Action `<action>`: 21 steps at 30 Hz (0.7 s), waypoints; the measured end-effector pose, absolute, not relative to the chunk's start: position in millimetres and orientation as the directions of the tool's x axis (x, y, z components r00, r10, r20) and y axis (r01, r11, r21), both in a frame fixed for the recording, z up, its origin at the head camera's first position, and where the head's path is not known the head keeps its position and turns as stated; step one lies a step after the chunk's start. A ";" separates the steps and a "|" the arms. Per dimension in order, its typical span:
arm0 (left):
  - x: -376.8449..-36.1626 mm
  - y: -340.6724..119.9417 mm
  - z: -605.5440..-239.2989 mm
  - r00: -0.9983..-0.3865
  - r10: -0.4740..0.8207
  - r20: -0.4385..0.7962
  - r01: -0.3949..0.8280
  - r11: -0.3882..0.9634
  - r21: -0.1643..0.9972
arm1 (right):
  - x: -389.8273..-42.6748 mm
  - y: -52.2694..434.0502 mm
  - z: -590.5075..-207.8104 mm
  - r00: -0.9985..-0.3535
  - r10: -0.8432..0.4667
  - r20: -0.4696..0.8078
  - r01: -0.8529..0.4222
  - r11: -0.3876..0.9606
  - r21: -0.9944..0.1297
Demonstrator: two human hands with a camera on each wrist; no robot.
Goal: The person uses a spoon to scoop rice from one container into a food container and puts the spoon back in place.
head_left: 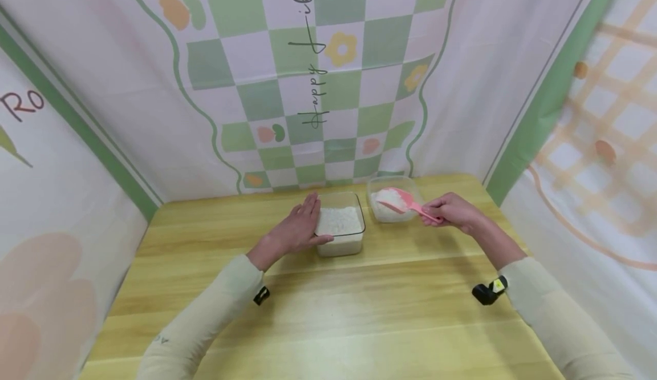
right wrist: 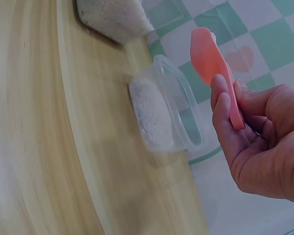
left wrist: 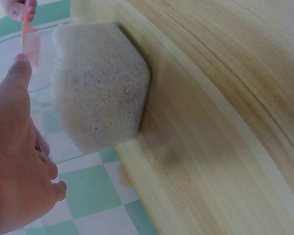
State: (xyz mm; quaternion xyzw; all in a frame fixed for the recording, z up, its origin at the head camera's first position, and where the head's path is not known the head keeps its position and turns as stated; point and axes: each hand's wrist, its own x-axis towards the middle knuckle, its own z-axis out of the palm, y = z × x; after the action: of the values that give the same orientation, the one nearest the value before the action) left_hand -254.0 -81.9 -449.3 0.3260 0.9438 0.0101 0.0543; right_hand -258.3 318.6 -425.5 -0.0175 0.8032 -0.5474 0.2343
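My right hand (head_left: 447,213) grips the handle of a pink scoop (head_left: 395,197), fingers and thumb wrapped round it. White rice heaps in the scoop, which is over a clear plastic tub (right wrist: 179,105) with rice in its lower part. A rectangular glass container (head_left: 339,246) stands to the left of the tub, partly filled with rice (left wrist: 103,83). My left hand (head_left: 297,229) rests against the container's left side, its fingers straight along the wall and its thumb across the near rim. In the right wrist view, the scoop hangs above the tub's rim.
Both containers stand near the far edge of a wooden table (head_left: 318,323). Behind it hangs a green and white checked cloth (head_left: 339,55), with more cloth on both sides. A black wrist camera (head_left: 487,293) sits at the right sleeve.
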 end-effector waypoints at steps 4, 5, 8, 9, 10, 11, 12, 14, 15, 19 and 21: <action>-253.8 -82.1 -449.0 -0.781 0.616 -0.103 0.614 0.787 0.052 | -261.9 324.5 -427.4 -0.898 -0.262 -0.354 0.225 0.419 -0.880; -253.9 -82.1 -449.0 -0.781 0.615 -0.106 0.613 0.788 0.054 | -262.7 325.5 -427.2 -0.899 -0.257 -0.354 0.225 0.422 -0.878; -253.8 -82.3 -449.3 -0.781 0.615 -0.109 0.612 0.789 0.059 | -265.3 327.3 -426.0 -0.905 -0.247 -0.345 0.210 0.447 -0.870; -253.7 -82.3 -449.4 -0.782 0.614 -0.110 0.611 0.789 0.061 | -266.1 327.3 -425.6 -0.908 -0.241 -0.343 0.207 0.455 -0.866; -253.8 -82.3 -449.7 -0.783 0.613 -0.108 0.610 0.790 0.063 | -267.1 327.2 -425.4 -0.910 -0.238 -0.340 0.200 0.468 -0.861; -253.8 -82.4 -450.0 -0.783 0.613 -0.106 0.610 0.790 0.064 | -267.9 327.4 -425.3 -0.912 -0.233 -0.339 0.198 0.474 -0.858; -253.6 -82.5 -450.1 -0.783 0.613 -0.104 0.610 0.790 0.064 | -268.7 327.3 -425.4 -0.914 -0.230 -0.335 0.191 0.484 -0.854; -253.7 -82.4 -450.7 -0.783 0.614 -0.101 0.611 0.789 0.066 | -270.0 327.2 -425.6 -0.918 -0.221 -0.330 0.183 0.502 -0.845; -253.9 -82.4 -451.1 -0.783 0.615 -0.097 0.611 0.789 0.066 | -270.7 327.1 -425.8 -0.919 -0.216 -0.329 0.180 0.510 -0.841; -254.3 -82.4 -452.1 -0.782 0.617 -0.090 0.614 0.787 0.068 | -274.0 328.2 -427.1 -0.926 -0.204 -0.316 0.164 0.537 -0.828; -254.5 -82.5 -452.5 -0.782 0.618 -0.087 0.614 0.787 0.066 | -275.7 328.9 -427.5 -0.930 -0.195 -0.312 0.162 0.546 -0.822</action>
State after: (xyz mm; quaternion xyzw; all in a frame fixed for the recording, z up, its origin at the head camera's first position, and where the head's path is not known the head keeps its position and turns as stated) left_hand -254.5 -82.5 -452.5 0.3262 0.9437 0.0168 0.0519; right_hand -275.7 328.9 -427.5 -0.0099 0.8589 -0.4765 0.1873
